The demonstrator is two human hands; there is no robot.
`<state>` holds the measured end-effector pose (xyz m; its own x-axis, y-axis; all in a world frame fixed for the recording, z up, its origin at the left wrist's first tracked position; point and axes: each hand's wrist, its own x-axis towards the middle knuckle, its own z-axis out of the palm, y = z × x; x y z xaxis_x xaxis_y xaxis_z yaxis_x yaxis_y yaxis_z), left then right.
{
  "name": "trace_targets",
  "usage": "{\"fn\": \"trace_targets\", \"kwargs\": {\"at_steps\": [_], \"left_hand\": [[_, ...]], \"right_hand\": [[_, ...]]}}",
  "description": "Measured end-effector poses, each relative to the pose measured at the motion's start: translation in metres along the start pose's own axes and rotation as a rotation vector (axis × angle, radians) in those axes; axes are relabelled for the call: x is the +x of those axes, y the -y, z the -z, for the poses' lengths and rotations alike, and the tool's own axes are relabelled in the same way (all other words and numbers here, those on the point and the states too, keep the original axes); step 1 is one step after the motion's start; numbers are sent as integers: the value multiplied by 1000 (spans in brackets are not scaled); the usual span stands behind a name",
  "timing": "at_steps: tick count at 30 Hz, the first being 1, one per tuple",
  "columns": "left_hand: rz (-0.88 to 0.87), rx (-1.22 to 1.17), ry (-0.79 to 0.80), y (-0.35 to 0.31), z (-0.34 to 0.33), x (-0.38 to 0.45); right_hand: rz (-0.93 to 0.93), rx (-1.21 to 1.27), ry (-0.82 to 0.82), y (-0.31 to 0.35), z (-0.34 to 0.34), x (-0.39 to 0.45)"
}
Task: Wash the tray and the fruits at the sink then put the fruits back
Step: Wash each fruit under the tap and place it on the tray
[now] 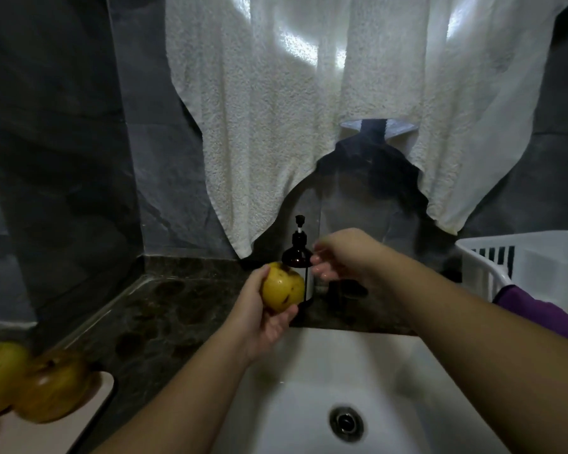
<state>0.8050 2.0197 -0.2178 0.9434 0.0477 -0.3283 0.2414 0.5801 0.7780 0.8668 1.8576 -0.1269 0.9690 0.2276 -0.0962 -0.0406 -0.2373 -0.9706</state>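
My left hand (259,317) grips a yellow fruit (282,288) with dark spots, held above the back edge of the white sink (309,404). My right hand (341,257) hovers just right of the fruit, beside a brown pump bottle (298,257), fingers loosely curved and holding nothing. It looks blurred. Two more yellow-brown fruits (0,376) (54,386) sit on a pale pink tray (79,417) at the lower left, on the dark stone counter.
A white towel (292,109) hangs over the wall behind the sink. A white plastic basket (522,263) with a purple cloth (545,312) stands at the right. The sink drain (346,422) lies below my arms. Dark counter (151,316) spreads to the left.
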Motion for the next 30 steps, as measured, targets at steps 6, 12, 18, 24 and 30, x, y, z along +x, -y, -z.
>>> {"fn": "trace_targets", "kwargs": {"at_steps": [6, 12, 18, 24, 30], "left_hand": [[12, -146, -18, 6, -9, 30], [44, -237, -76, 21, 7, 48], [51, -254, -59, 16, 3, 45], [60, -286, -54, 14, -1, 40], [40, -311, -51, 12, -2, 39]], "right_hand": [[-154, 430, 42, 27, -21, 53], [-172, 592, 54, 33, -36, 74], [-163, 676, 44, 27, -36, 81], [-188, 614, 12, 30, -36, 79], [-216, 602, -12, 30, -38, 81]]}}
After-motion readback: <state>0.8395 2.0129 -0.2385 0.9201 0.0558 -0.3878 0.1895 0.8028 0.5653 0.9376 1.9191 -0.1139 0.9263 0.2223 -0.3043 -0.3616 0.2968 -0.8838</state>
